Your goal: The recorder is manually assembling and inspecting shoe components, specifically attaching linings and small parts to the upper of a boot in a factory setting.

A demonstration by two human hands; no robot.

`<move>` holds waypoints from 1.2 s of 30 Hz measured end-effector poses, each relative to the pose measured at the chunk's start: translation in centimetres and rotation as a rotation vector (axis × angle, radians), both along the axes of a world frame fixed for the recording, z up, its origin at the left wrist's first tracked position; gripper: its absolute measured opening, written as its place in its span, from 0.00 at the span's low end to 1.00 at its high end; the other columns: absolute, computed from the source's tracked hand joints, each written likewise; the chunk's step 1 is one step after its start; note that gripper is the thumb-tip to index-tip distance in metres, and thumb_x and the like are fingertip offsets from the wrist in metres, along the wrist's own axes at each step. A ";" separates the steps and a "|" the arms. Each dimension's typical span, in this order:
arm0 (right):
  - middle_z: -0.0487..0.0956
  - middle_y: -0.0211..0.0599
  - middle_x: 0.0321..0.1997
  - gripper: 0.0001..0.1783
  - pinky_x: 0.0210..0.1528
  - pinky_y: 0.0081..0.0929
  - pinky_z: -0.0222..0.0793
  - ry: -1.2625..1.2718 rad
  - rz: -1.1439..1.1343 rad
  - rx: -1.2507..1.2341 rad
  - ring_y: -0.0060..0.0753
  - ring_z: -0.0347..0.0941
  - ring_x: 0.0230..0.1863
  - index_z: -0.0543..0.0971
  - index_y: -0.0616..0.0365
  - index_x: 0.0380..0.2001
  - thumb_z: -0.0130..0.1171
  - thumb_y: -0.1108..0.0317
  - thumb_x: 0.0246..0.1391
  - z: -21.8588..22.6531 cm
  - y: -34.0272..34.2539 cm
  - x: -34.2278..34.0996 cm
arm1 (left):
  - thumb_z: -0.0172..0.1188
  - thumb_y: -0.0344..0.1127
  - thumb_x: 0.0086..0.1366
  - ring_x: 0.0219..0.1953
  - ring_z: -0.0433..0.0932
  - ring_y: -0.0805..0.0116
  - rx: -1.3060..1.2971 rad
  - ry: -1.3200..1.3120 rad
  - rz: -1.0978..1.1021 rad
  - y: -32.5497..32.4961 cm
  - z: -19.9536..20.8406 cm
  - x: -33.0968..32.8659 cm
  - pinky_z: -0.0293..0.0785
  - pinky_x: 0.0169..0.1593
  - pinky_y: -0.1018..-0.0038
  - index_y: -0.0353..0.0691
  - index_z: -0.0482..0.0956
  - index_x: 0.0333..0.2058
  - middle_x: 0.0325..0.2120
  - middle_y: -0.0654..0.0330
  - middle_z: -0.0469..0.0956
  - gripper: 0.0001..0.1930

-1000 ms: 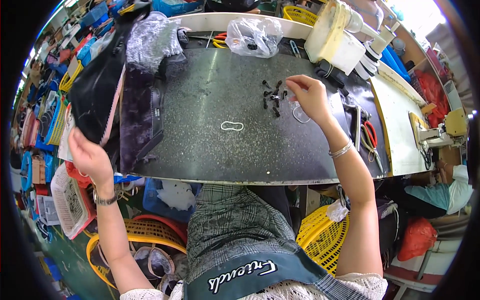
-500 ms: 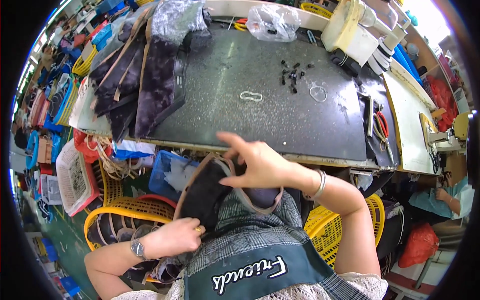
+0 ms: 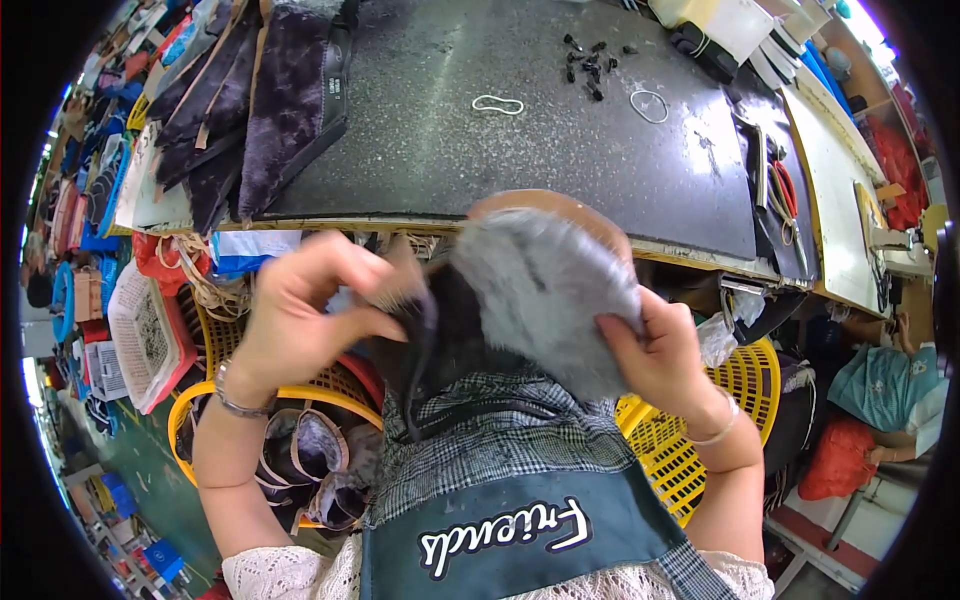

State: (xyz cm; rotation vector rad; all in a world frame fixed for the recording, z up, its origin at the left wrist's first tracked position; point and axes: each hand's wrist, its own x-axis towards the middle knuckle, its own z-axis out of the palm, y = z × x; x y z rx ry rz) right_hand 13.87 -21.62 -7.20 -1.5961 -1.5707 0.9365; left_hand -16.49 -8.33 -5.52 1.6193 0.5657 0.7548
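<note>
Over my lap, my right hand grips a grey fur-lined piece by its right edge, thumb on the fur. Along its upper rim runs a tan band. To the left, my left hand is raised with thumb and fingers closed on a dark piece with a tan fuzzy edge. That piece is smeared by motion and hangs down toward my apron. Whether the two pieces are joined is hidden.
A dark-topped workbench lies ahead, bearing dark plush pieces, small black parts, a white loop and red-handled pliers. Yellow baskets flank me, the left basket holding fur-lined pieces, the right basket beside my forearm.
Both hands have risen and spread apart. My right hand, open before, now grips the grey fur-lined piece. My left hand has lifted from my lap. The bench sits higher in view.
</note>
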 end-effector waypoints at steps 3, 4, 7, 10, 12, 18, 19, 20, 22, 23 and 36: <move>0.79 0.41 0.30 0.19 0.26 0.34 0.72 -0.524 0.070 -0.189 0.41 0.77 0.26 0.73 0.61 0.46 0.63 0.73 0.48 -3.0 -1.2 2.9 | 0.69 0.22 0.50 0.31 0.78 0.67 0.412 0.248 -0.018 -0.9 -2.8 4.0 0.73 0.34 0.74 0.38 0.79 0.25 0.29 0.59 0.78 0.06; 0.79 0.39 0.30 0.22 0.25 0.33 0.71 -1.000 0.116 -0.218 0.41 0.76 0.25 0.73 0.62 0.47 0.65 0.71 0.48 -3.3 -0.4 2.8 | 0.69 0.23 0.50 0.29 0.76 0.68 0.406 0.255 0.045 -1.1 -3.8 4.8 0.72 0.33 0.75 0.38 0.80 0.25 0.28 0.60 0.77 0.06; 0.77 0.43 0.37 0.28 0.27 0.27 0.72 -0.582 0.036 0.405 0.33 0.77 0.27 0.69 0.61 0.53 0.66 0.65 0.50 -0.9 1.7 1.9 | 0.69 0.24 0.50 0.29 0.74 0.68 0.289 0.166 0.248 -0.7 -4.6 5.1 0.70 0.34 0.77 0.39 0.81 0.25 0.27 0.61 0.76 0.05; 0.77 0.35 0.32 0.18 0.27 0.20 0.72 0.471 -0.126 -0.047 0.21 0.76 0.27 0.73 0.59 0.48 0.63 0.66 0.56 0.8 3.7 -3.5 | 0.69 0.25 0.50 0.34 0.74 0.68 0.240 0.061 0.243 -0.5 -3.6 6.3 0.69 0.39 0.74 0.41 0.81 0.24 0.27 0.63 0.77 0.06; 0.78 0.31 0.31 0.11 0.29 0.18 0.74 0.959 0.028 -0.330 0.19 0.76 0.27 0.75 0.60 0.44 0.60 0.69 0.59 -1.1 6.1 -4.8 | 0.68 0.23 0.50 0.36 0.75 0.67 0.376 0.059 0.192 -0.2 -3.0 6.8 0.70 0.40 0.73 0.41 0.79 0.24 0.28 0.62 0.79 0.07; 0.81 0.44 0.32 0.14 0.32 0.23 0.81 1.406 0.078 -0.397 0.27 0.80 0.26 0.77 0.68 0.45 0.60 0.77 0.55 -4.2 7.1 -4.5 | 0.67 0.21 0.51 0.35 0.79 0.66 0.287 -0.070 -0.106 1.1 -2.1 3.7 0.73 0.40 0.73 0.38 0.77 0.26 0.28 0.59 0.81 0.08; 0.82 0.45 0.33 0.15 0.33 0.24 0.81 1.434 0.125 -0.404 0.29 0.81 0.28 0.76 0.68 0.47 0.60 0.78 0.54 -4.5 7.3 -4.5 | 0.66 0.23 0.53 0.34 0.80 0.67 -0.072 -0.088 -0.139 1.2 -1.5 3.6 0.73 0.40 0.73 0.36 0.76 0.30 0.28 0.58 0.81 0.08; 0.82 0.46 0.34 0.17 0.35 0.25 0.82 1.461 0.172 -0.411 0.30 0.81 0.30 0.76 0.69 0.48 0.60 0.79 0.54 -4.5 7.5 -4.5 | 0.66 0.25 0.55 0.34 0.80 0.67 -0.430 -0.106 -0.170 1.4 -0.9 3.5 0.73 0.39 0.74 0.34 0.76 0.33 0.28 0.58 0.81 0.09; 0.82 0.48 0.35 0.19 0.40 0.27 0.82 1.444 0.188 -0.447 0.35 0.82 0.34 0.74 0.69 0.50 0.59 0.80 0.54 -3.5 7.7 -4.8 | 0.63 0.31 0.61 0.29 0.78 0.75 -0.657 -0.169 -0.137 2.4 -0.1 3.8 0.73 0.36 0.79 0.31 0.75 0.40 0.27 0.60 0.80 0.12; 0.82 0.50 0.37 0.20 0.43 0.30 0.81 1.382 0.227 -0.473 0.39 0.82 0.38 0.73 0.70 0.52 0.59 0.79 0.55 -3.8 7.7 -4.8 | 0.66 0.32 0.60 0.27 0.76 0.79 -0.620 0.036 -0.098 2.3 0.8 4.0 0.70 0.33 0.83 0.33 0.75 0.41 0.25 0.63 0.79 0.14; 0.82 0.39 0.28 0.02 0.29 0.24 0.74 -0.205 -0.195 0.439 0.24 0.78 0.27 0.81 0.61 0.29 0.62 0.76 0.51 -1.8 13.0 -0.1 | 0.66 0.20 0.51 0.28 0.81 0.69 0.155 0.168 0.209 2.5 -3.5 7.2 0.75 0.34 0.77 0.36 0.84 0.32 0.28 0.57 0.83 0.09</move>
